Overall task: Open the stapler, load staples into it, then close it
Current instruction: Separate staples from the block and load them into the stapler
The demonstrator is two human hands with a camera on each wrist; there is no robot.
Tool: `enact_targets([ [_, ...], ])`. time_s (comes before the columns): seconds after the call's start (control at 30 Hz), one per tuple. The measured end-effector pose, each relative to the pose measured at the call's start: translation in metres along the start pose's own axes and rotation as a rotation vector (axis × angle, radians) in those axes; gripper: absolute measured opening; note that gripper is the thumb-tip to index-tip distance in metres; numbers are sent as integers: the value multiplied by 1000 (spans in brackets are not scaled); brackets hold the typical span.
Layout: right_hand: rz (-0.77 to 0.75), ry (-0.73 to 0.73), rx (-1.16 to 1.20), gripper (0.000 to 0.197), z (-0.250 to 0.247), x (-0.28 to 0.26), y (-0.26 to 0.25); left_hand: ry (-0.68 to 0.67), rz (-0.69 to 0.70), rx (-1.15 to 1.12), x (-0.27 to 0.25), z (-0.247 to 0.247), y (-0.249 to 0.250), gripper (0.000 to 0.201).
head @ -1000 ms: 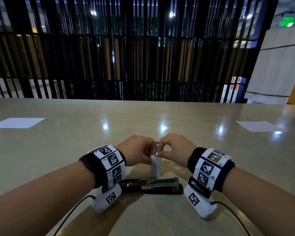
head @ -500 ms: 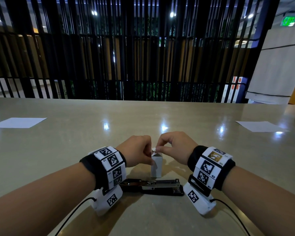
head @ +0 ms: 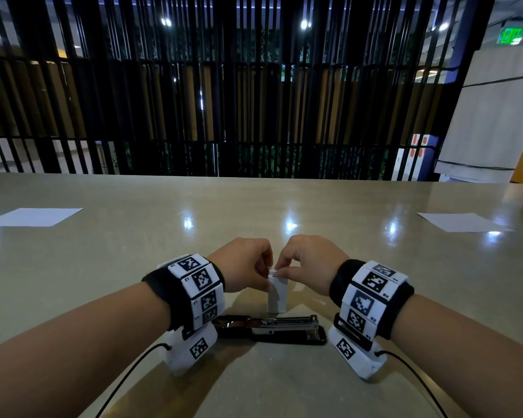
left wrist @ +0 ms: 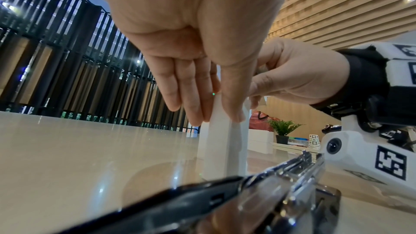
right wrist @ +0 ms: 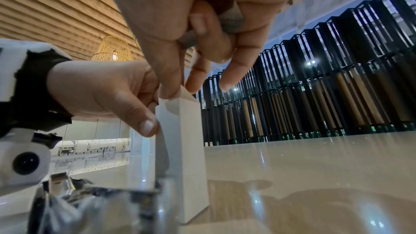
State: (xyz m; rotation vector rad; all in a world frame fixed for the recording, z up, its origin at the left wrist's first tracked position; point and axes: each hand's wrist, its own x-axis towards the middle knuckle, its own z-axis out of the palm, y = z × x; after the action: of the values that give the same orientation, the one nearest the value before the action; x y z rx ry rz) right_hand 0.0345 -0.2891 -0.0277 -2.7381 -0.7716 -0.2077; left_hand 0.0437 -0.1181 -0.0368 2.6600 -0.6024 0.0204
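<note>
I have the small white cardboard staple box standing upright on the glossy beige table, at twelve o'clock of the black-and-chrome stapler, which lies opened flat between my wrists, its channel exposed for loading. My left hand pinches the box between thumb and fingers to steady it. My right hand, arched above, pinches the top flap with thumb and forefinger and curls its other fingers around a grey strip of staples, kept there, I judge, for loading.
</note>
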Motion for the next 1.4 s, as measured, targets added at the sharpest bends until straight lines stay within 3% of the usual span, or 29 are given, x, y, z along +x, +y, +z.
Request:
enact_targets([
  [0.43,-32,6,-112,21,-1,-4,-8,1,26,36,0,-1,2,33],
  [0.63,-100,-135,-260,32,-8,-13,-8,7,28,32,0,0,1,33],
  [0.97,41,-236,-78,39,-3,-15,-2,-1,44,56,0,1,2,31],
  [1.23,37,-258,-129,44,-10,-14,-4,23,31,10,-3,1,5,26],
  [1.4,100,-137,37,14,-8,-16,0,7,34,31,-3,1,7,26],
])
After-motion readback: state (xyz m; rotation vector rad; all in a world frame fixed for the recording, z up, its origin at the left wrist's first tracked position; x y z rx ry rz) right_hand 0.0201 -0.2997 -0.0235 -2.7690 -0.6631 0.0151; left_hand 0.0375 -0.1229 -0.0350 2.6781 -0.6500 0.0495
